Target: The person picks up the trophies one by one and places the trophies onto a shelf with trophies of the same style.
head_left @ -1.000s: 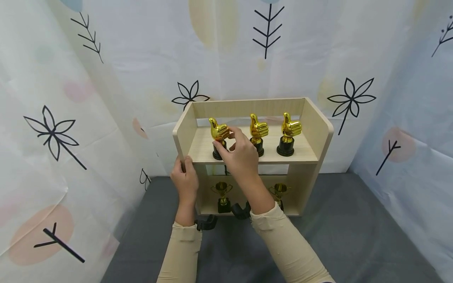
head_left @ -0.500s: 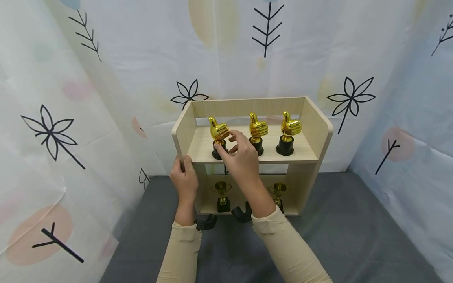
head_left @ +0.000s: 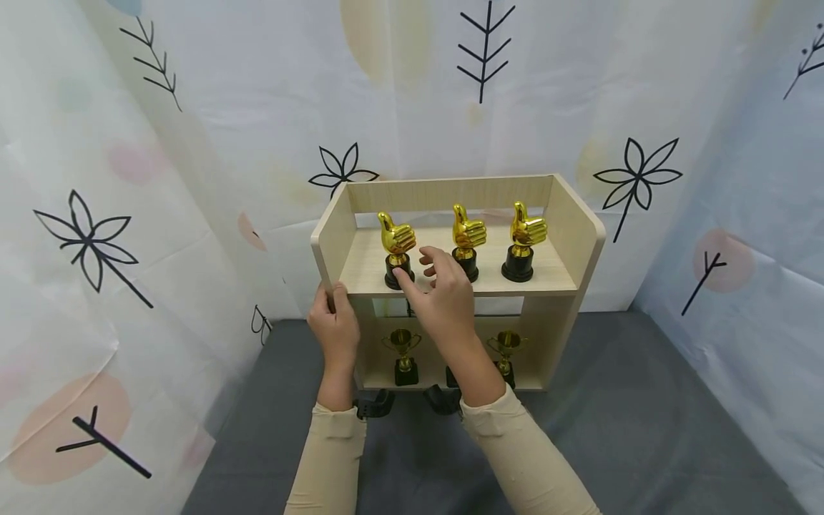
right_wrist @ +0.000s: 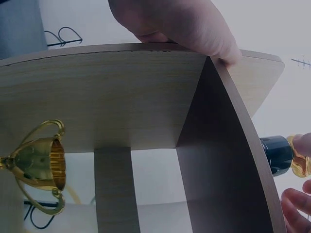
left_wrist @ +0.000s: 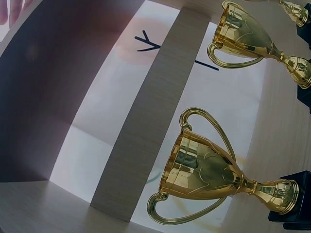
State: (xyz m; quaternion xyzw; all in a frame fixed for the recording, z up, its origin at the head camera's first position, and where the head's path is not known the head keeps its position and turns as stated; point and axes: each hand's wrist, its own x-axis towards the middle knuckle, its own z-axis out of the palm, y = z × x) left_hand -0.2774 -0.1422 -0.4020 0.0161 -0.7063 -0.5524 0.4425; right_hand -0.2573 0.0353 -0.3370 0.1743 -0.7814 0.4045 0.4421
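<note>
A pale wooden two-tier shelf (head_left: 450, 187) stands on the table. My left hand (head_left: 335, 327) grips the edge of its left side panel, thumb in front; the right wrist view also shows this left hand (right_wrist: 180, 22). On the upper tier are three gold thumbs-up trophies on round black bases: a left one (head_left: 398, 239), a middle one (head_left: 467, 232) and a right one (head_left: 528, 232). My right hand (head_left: 444, 297) is just right of the left trophy, fingers apart and loosely bent, holding nothing. Its thumb overlaps the black base; whether it touches cannot be told. The middle base is partly hidden.
Gold two-handled cups stand on the lower tier: a left cup (head_left: 402, 342), a right cup (head_left: 507, 343), and another mostly behind my right forearm. The left wrist view shows a cup (left_wrist: 204, 167) closely. Grey cloth (head_left: 644, 415) covers the table; patterned curtains surround it.
My right hand has let go of the left thumbs-up trophy, its fingers spreading and drawing back slightly down and right. The trophy stays upright in place. My left hand keeps its grip on the shelf.
</note>
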